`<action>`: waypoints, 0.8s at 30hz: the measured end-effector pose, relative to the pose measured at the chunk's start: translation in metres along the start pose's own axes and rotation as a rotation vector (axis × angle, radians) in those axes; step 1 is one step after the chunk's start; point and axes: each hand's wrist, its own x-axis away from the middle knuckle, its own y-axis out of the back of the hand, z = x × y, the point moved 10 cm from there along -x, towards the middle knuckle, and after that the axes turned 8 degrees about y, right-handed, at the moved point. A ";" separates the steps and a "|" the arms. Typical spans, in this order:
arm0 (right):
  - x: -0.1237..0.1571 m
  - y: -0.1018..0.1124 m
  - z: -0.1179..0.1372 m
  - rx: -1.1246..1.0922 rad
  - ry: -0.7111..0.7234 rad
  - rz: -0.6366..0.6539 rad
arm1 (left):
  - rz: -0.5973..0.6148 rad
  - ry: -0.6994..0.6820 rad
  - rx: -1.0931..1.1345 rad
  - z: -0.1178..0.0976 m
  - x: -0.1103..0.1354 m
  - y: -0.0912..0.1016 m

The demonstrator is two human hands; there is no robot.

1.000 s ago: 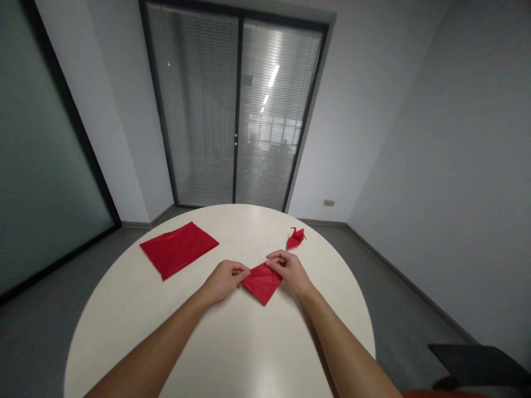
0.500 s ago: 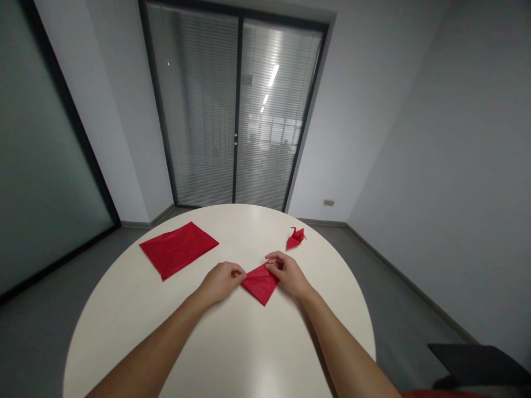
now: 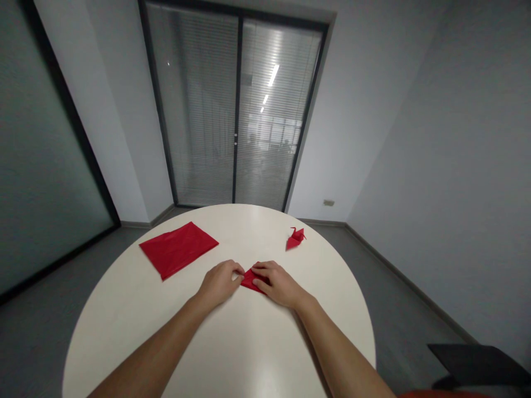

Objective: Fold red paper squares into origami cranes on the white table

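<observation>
A small folded sheet of red paper [image 3: 249, 280] lies on the table in front of me, partly covered by my fingers. My left hand [image 3: 220, 283] is closed, with thumb and forefinger pinching the paper's left corner. From the right, my right hand [image 3: 282, 285] reaches over the paper, its fingers on the upper edge and its thumb lower down, gripping the folded part. Beyond my right hand stands a red origami crane [image 3: 295, 239]. To the far left rests a stack of flat red paper [image 3: 179, 250].
The round white table [image 3: 236, 337] bears all the paper. Behind it are glass doors with blinds [image 3: 207, 121] and a pale wall [image 3: 357, 110]. A dark chair part [image 3: 477, 364] shows at the lower right.
My right hand has moved down and left over the paper. The paper's lower point no longer shows, and its visible part is now smaller and flatter. My left hand stays at the left corner.
</observation>
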 end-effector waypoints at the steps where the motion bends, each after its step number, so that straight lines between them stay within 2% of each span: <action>1: 0.001 -0.001 0.000 0.012 0.005 0.022 | 0.007 -0.052 0.003 -0.004 0.001 -0.001; 5: 0.006 -0.008 -0.007 0.048 -0.023 0.101 | 0.093 -0.254 0.013 -0.020 0.008 -0.010; 12: 0.010 -0.006 -0.022 0.105 -0.045 0.058 | 0.133 -0.433 -0.095 -0.036 0.022 -0.009; 19: 0.008 -0.004 -0.018 0.108 -0.040 0.078 | 0.147 -0.410 -0.124 -0.035 0.016 -0.013; 24: 0.009 0.005 -0.017 -0.020 -0.004 0.070 | 0.149 -0.381 -0.120 -0.033 0.014 -0.012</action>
